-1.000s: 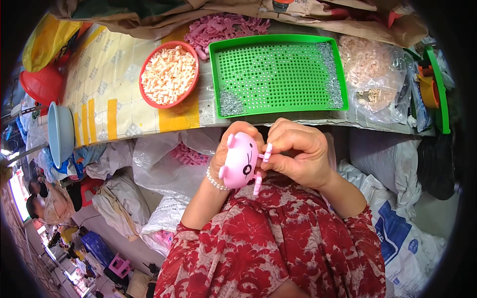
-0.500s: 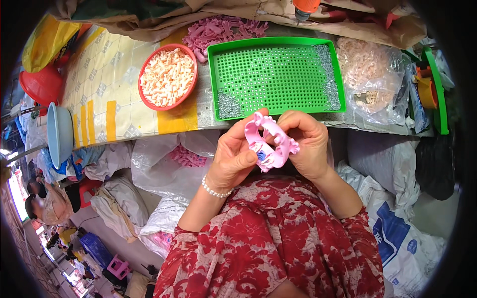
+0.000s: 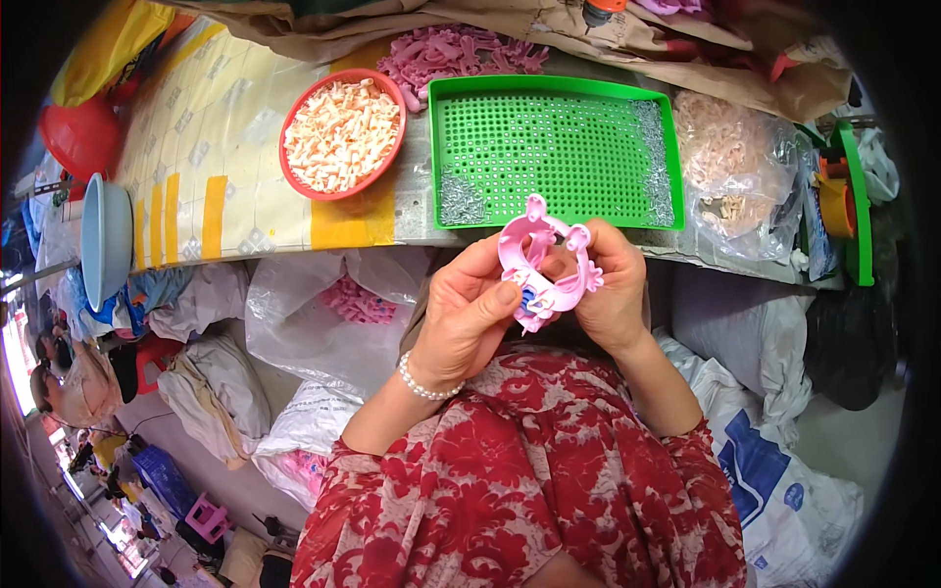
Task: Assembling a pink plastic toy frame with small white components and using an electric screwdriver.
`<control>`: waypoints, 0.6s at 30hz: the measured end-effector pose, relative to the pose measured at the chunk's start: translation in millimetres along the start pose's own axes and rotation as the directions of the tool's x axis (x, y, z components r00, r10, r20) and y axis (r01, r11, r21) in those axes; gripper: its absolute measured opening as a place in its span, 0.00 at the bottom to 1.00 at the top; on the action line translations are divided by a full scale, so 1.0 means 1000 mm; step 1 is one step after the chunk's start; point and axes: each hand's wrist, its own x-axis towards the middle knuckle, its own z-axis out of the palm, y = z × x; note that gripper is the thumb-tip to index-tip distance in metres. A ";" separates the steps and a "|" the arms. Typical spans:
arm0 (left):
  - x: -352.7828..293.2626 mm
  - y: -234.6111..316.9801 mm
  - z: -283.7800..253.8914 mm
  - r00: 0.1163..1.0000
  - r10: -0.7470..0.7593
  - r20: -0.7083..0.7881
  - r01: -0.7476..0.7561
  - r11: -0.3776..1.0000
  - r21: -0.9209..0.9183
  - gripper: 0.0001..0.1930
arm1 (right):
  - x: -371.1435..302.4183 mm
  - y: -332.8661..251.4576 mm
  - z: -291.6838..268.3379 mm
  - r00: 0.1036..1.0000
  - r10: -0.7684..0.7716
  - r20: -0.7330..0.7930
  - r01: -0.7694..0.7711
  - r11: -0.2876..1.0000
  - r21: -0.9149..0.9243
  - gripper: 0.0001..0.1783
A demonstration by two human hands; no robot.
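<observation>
Between my two hands is a pink plastic ring-shaped part (image 3: pixel 511 257) with knobbed ends and a small blue piece inside its lower left. My left hand (image 3: pixel 459 318), wearing a white bead bracelet, grips its left side with the thumb near the blue piece. Closed on the right side is my right hand (image 3: pixel 610 284); its fingertips are partly hidden behind the part. Just beyond my hands lies a green perforated tray (image 3: pixel 549 147) with heaps of small metal screws (image 3: pixel 461 202) in its corners.
Left of the tray stands a red bowl (image 3: pixel 400 137) full of cream plastic pieces. Pink parts (image 3: pixel 456 57) are piled behind it. Clear bags of pale pieces (image 3: pixel 730 167) lie to the right. An open plastic bag (image 3: pixel 294 318) with pink parts hangs below the table edge, left of my hands.
The pink ring part has turned in my hands, and a gap between its knobbed ends now faces up. My hands keep their hold. The whole view has shifted slightly.
</observation>
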 end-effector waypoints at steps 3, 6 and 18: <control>-0.001 0.000 -0.002 0.999 0.043 -0.019 -0.043 0.999 -0.026 0.22 | 0.002 0.005 -0.006 0.997 -0.073 -0.026 0.075 0.994 0.080 0.12; -0.001 0.001 -0.002 0.995 0.096 -0.029 -0.096 0.995 0.020 0.22 | -0.005 0.001 -0.005 0.974 -0.169 -0.153 0.170 0.985 -0.010 0.23; -0.003 0.001 0.003 0.994 0.102 -0.037 -0.091 0.971 0.222 0.27 | 0.014 -0.041 0.001 0.749 -0.508 0.425 0.661 0.528 -0.534 0.53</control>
